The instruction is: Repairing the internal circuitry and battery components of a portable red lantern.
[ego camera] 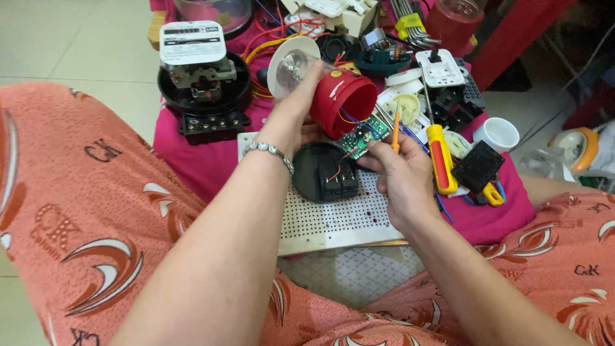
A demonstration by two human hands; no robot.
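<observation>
We gripped the red lamp housing (343, 96) in our left hand (291, 118), tilted open-end down so its wires reached the green circuit board (362, 136). Our right hand (400, 176) pinched a small orange-handled screwdriver (396, 128) beside the board, above the perforated white board (333, 221).

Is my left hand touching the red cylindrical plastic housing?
Touching. The head view shows the left hand wrapped around the red cylindrical plastic housing, fingers pressed on its side.

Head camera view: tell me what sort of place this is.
Probably a home repair corner set up on a tiled floor, not a workshop bench. A low table draped in pink cloth is crowded with a black round electricity meter, hex keys and a yellow-and-red screwdriver, with the person seated beside it.
</observation>
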